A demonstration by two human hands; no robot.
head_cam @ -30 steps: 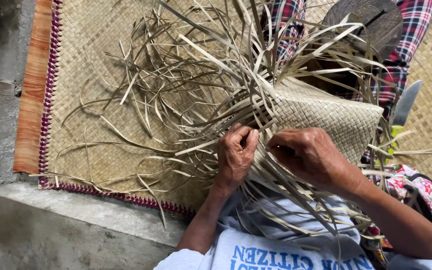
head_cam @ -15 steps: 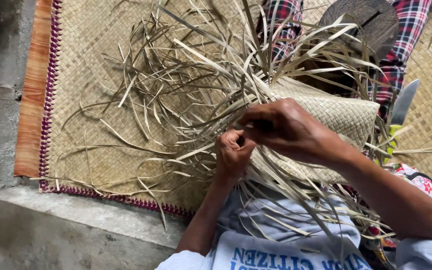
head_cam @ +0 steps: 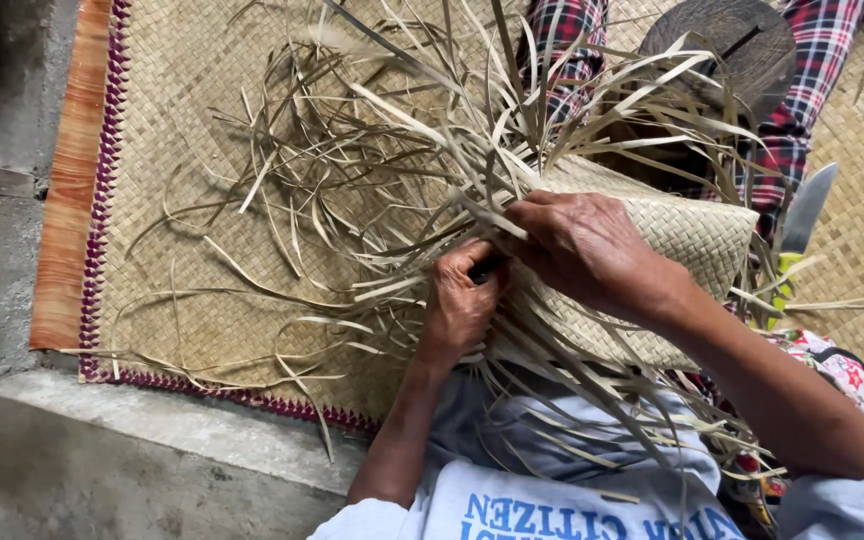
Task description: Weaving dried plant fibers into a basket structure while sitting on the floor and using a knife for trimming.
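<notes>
1. Left hand (head_cam: 462, 305) pinches loose palm-leaf strips (head_cam: 372, 200) at the half-woven basket's (head_cam: 692, 240) nine o'clock edge.
2. Right hand (head_cam: 587, 245) clamps the weave flat.
3. Mid-plaiting, seemingly; tucking needs steady tension.

One head-worn camera looks steeply down from close above the lap, facing the left hand (head_cam: 460, 305), right hand (head_cam: 584, 250), weaving (head_cam: 687, 235) and mat (head_cam: 182, 150); no second view.
</notes>
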